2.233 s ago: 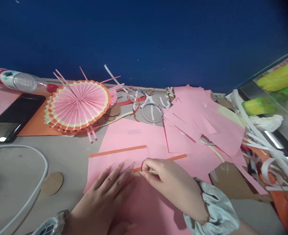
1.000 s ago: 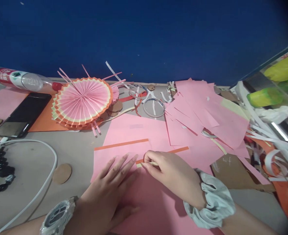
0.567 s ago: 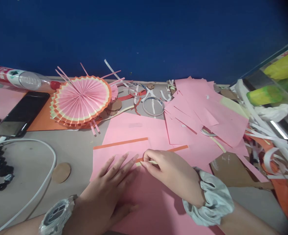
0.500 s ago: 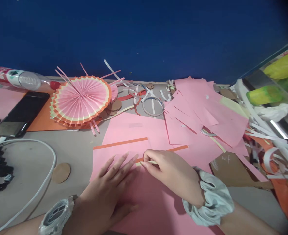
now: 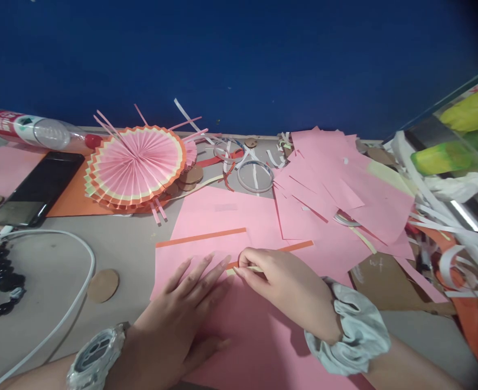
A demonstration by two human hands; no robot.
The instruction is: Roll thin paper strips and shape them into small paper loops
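My left hand (image 5: 190, 303) lies flat with fingers spread on a pink paper sheet (image 5: 255, 346). Close by, my right hand (image 5: 279, 281) pinches a narrow pale yellow paper strip (image 5: 231, 271) between thumb and bent forefinger. The strip runs along an orange edge on the pink paper, and most of its length is hidden under the right hand. My left fingertips reach the left end of this edge. Farther back, an orange strip (image 5: 200, 238) borders another pink sheet (image 5: 198, 211). The orange edging (image 5: 298, 246) also shows beyond my right hand.
Pleated paper rosettes (image 5: 139, 162) stand at the back left beside a phone (image 5: 39, 187) and a plastic bottle (image 5: 47, 132). Tape rolls (image 5: 255, 189) lie mid-back. Loose pink sheets (image 5: 323, 179) pile up right. A cardboard disc (image 5: 103, 285) and white cable (image 5: 90, 254) are left.
The view has shifted very slightly. Both hands keep their places on the paper, the right one still pinching the yellow strip.
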